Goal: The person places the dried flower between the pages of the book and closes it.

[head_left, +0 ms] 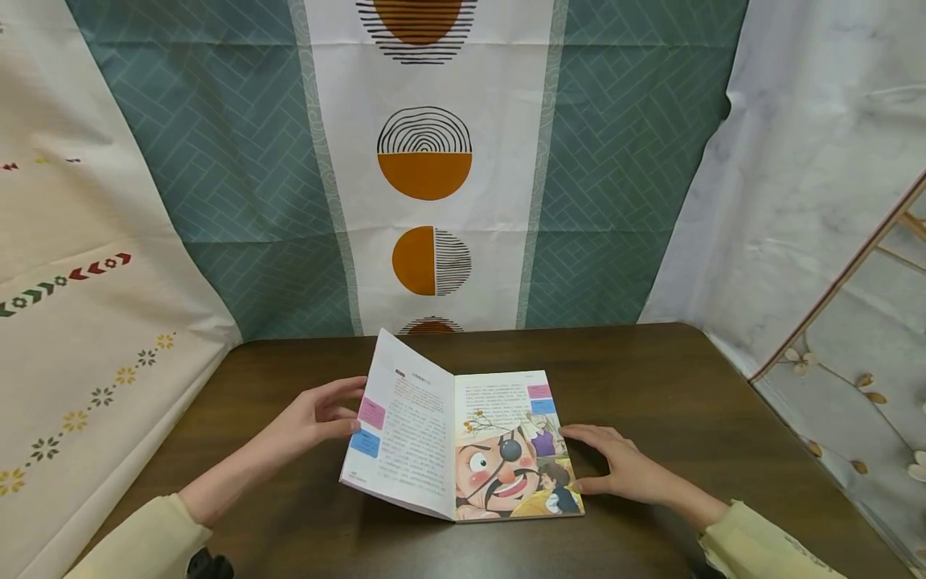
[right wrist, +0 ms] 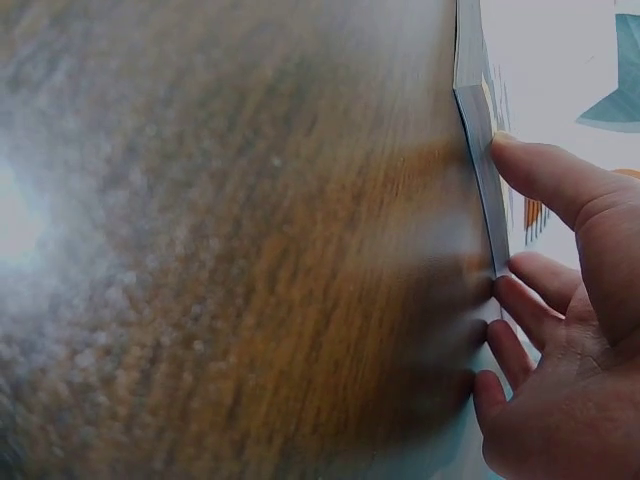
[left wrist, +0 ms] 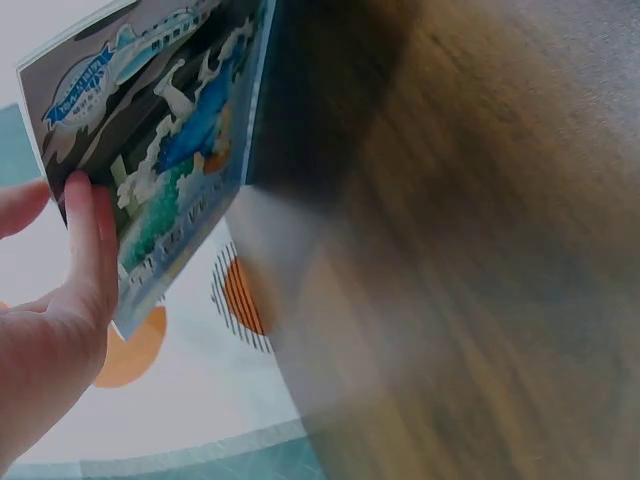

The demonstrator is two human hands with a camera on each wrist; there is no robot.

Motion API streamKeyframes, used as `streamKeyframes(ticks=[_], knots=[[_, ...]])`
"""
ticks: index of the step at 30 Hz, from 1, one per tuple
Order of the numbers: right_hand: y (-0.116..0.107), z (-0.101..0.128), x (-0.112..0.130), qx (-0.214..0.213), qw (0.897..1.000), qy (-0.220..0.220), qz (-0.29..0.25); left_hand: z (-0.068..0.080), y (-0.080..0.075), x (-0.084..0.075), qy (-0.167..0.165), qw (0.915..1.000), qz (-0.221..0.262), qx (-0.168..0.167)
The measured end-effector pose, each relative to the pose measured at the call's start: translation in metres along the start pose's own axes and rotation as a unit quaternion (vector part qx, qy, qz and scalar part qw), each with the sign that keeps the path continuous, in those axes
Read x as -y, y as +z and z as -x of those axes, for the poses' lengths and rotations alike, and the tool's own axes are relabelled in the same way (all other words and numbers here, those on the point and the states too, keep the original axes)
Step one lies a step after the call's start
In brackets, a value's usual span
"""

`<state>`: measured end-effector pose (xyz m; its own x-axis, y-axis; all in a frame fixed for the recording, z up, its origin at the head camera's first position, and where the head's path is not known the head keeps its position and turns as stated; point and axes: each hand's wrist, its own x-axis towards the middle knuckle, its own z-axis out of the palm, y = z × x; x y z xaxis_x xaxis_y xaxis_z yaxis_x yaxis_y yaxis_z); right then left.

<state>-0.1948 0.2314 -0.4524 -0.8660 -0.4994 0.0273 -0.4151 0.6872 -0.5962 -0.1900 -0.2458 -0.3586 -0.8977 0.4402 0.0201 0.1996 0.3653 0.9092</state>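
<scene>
An open illustrated book (head_left: pixel 415 434) lies on the brown table. Its left side is raised at a slant, and its right side lies flat, with a cartoon face in an eye patch. My left hand (head_left: pixel 325 414) pinches the raised left edge, thumb on the page side and fingers behind. In the left wrist view, those fingers touch the dark picture cover (left wrist: pixel 165 120). At the right edge rests my right hand (head_left: pixel 625 466), its thumb and fingers spread along the border. The right wrist view shows its thumb (right wrist: pixel 545 170) against the page block (right wrist: pixel 480 130).
The brown wooden table (head_left: pixel 637 378) extends around the book. Behind it hangs a green and white patterned cloth (head_left: pixel 499 185). A cream cloth (head_left: pixel 87 322) borders the left side, and a pale floral cloth (head_left: pixel 817 241) the right. A small black object (head_left: pixel 210 565) shows beside the left sleeve.
</scene>
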Motion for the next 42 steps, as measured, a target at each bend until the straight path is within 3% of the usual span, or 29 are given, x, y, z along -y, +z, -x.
streamKeyframes(ticks=[8, 14, 25, 36, 42], knots=[[0.003, 0.001, -0.003, -0.010, 1.000, -0.011, 0.006, -0.012, 0.004, -0.019, 0.011, 0.9988, -0.043, 0.019], [0.001, 0.001, -0.002, -0.013, 1.000, -0.019, 0.012, -0.021, 0.004, -0.023, 0.032, 0.9955, -0.085, 0.027], [0.003, 0.002, -0.002, -0.006, 1.000, -0.015, 0.002, -0.031, 0.005, -0.029, 0.095, 0.9788, -0.180, 0.018], [0.005, 0.002, -0.005, -0.002, 1.000, -0.017, 0.004, -0.068, 0.012, -0.032, 0.122, 0.9762, -0.179, 0.009], [0.004, 0.002, -0.006, -0.001, 1.000, -0.014, 0.005, -0.085, 0.007, -0.044, 0.134, 0.9711, -0.196, 0.030]])
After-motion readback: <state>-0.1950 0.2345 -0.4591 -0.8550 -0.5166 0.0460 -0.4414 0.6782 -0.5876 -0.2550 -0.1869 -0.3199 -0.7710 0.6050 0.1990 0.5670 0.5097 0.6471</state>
